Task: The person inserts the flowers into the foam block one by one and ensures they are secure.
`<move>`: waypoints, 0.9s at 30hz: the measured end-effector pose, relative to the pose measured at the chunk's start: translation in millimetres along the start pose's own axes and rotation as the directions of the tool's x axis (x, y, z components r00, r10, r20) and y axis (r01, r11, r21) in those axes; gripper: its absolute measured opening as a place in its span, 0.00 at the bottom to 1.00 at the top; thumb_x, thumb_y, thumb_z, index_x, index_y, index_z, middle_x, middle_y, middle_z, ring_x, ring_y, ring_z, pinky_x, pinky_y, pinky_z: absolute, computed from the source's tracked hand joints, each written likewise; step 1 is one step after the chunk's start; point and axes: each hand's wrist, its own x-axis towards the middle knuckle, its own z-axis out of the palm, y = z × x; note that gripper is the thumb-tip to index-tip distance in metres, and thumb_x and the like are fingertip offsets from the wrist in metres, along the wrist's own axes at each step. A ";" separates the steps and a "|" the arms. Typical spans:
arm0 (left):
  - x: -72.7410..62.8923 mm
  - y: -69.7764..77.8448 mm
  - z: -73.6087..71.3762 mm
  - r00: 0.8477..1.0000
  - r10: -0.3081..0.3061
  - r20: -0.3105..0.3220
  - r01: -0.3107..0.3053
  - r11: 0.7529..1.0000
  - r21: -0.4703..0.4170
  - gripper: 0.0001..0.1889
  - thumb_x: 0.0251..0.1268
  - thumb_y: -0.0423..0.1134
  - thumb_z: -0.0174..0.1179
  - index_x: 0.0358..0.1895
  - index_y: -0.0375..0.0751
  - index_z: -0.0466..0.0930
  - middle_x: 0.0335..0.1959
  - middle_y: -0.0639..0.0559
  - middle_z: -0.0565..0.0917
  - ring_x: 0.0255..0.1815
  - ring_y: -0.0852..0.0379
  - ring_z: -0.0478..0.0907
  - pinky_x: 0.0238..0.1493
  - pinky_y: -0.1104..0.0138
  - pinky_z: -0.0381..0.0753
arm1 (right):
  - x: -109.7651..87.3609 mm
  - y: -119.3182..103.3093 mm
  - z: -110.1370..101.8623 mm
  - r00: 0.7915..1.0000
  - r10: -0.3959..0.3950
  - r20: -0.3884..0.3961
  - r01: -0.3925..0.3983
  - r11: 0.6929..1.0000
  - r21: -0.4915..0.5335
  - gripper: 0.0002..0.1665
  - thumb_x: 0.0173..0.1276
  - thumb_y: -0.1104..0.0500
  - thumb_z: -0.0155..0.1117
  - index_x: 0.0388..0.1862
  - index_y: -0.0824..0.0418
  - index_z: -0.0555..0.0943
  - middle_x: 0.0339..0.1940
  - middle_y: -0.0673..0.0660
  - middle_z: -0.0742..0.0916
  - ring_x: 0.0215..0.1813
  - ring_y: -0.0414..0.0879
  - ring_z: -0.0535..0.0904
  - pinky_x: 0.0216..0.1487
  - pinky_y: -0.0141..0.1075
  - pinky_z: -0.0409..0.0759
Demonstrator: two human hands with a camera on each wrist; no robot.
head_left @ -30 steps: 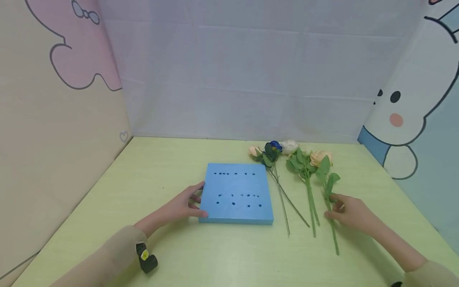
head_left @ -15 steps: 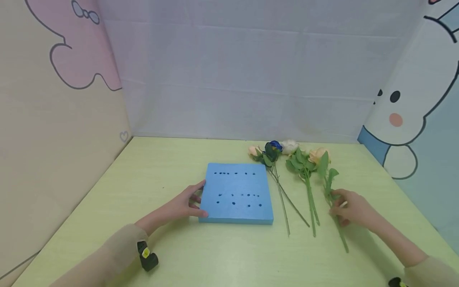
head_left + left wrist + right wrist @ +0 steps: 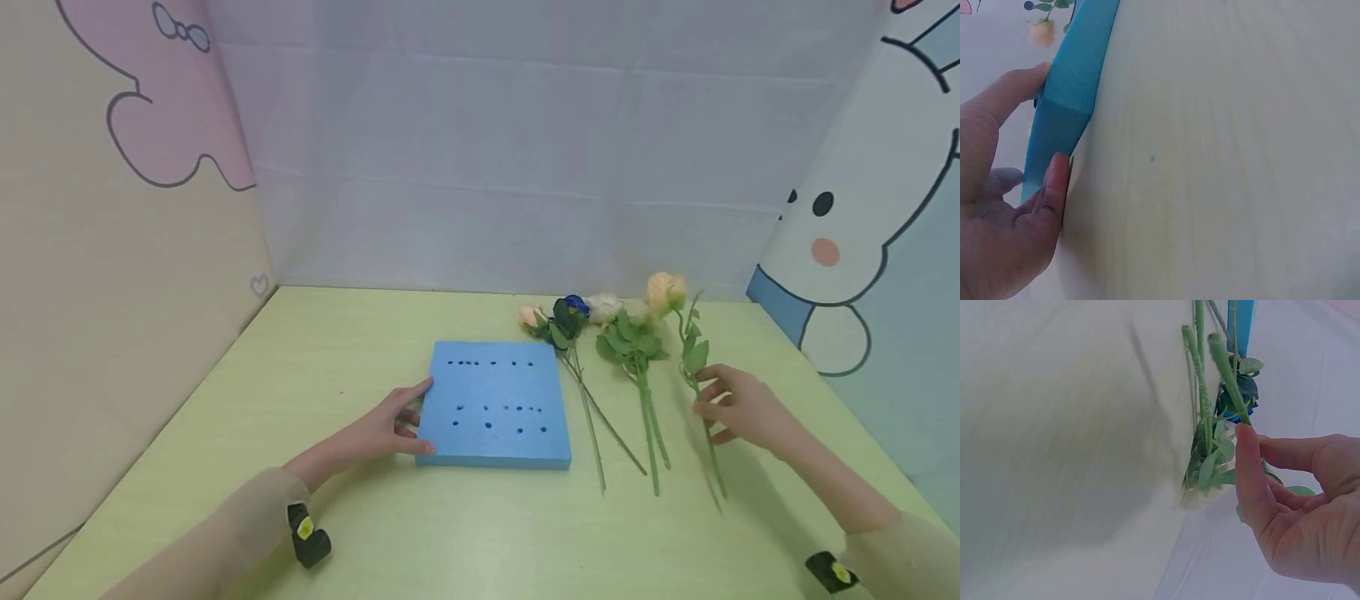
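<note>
A blue foam block [image 3: 495,400] with rows of small dark holes lies flat on the table. My left hand [image 3: 382,425] holds it by its left edge; in the left wrist view the thumb and fingers touch the block [image 3: 1072,94] near a corner. My right hand [image 3: 746,408] pinches the green stem of a peach artificial rose [image 3: 666,293], its bloom raised above the table and tilted away from me. In the right wrist view the stem [image 3: 1229,378] passes between thumb and fingers of the right hand [image 3: 1310,519].
Right of the block lie more artificial flowers: a pale pink rose [image 3: 532,316], a dark blue one [image 3: 576,305] and a white one [image 3: 603,307], plus leafy green stems [image 3: 647,417]. A white cloth [image 3: 480,167] hangs behind the table [image 3: 300,358].
My right hand has shifted its grasp on the peach rose and lifted it, so the bloom rises off the table beside the other flowers. The left hand and the block stay in place.
</note>
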 end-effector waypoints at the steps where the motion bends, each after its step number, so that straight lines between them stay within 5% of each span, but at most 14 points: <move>1: 0.1 0.2 -0.3 1.000 0.002 0.003 -0.002 1.000 -0.002 0.58 0.52 0.51 0.75 0.81 0.55 0.42 0.72 0.41 0.61 0.57 0.51 0.75 0.60 0.58 0.79 | 2.1 -3.4 -0.8 1.000 -0.008 -0.011 0.008 1.000 -0.001 0.29 0.71 0.65 0.58 0.65 0.79 0.62 0.43 0.70 0.81 0.36 0.48 0.85 0.29 0.38 0.86; 11: 2.0 -1.5 0.3 1.000 -0.009 -0.003 0.009 0.999 -0.037 0.59 0.52 0.49 0.75 0.81 0.53 0.41 0.69 0.42 0.64 0.54 0.53 0.75 0.57 0.59 0.79 | 32.0 -48.2 11.9 0.985 -0.116 -0.124 0.122 0.992 0.038 0.27 0.73 0.63 0.58 0.67 0.72 0.66 0.49 0.71 0.80 0.38 0.45 0.85 0.32 0.41 0.87; 18: -0.4 0.4 1.2 1.000 -0.010 -0.001 0.010 0.999 -0.030 0.59 0.51 0.48 0.76 0.81 0.51 0.41 0.68 0.39 0.64 0.54 0.52 0.75 0.57 0.58 0.79 | 63.7 -77.8 34.6 0.956 -0.200 -0.217 0.229 0.967 0.117 0.23 0.72 0.65 0.59 0.64 0.68 0.71 0.49 0.71 0.81 0.35 0.30 0.80 0.32 0.41 0.87; 27: -2.8 4.8 -1.2 1.000 -0.012 0.006 0.012 1.000 -0.025 0.59 0.52 0.47 0.76 0.81 0.50 0.41 0.69 0.39 0.63 0.57 0.51 0.74 0.59 0.57 0.78 | 95.7 -111.4 66.4 0.898 -0.302 -0.320 0.375 0.905 0.201 0.21 0.70 0.65 0.63 0.61 0.67 0.74 0.48 0.68 0.82 0.40 0.44 0.83 0.33 0.41 0.87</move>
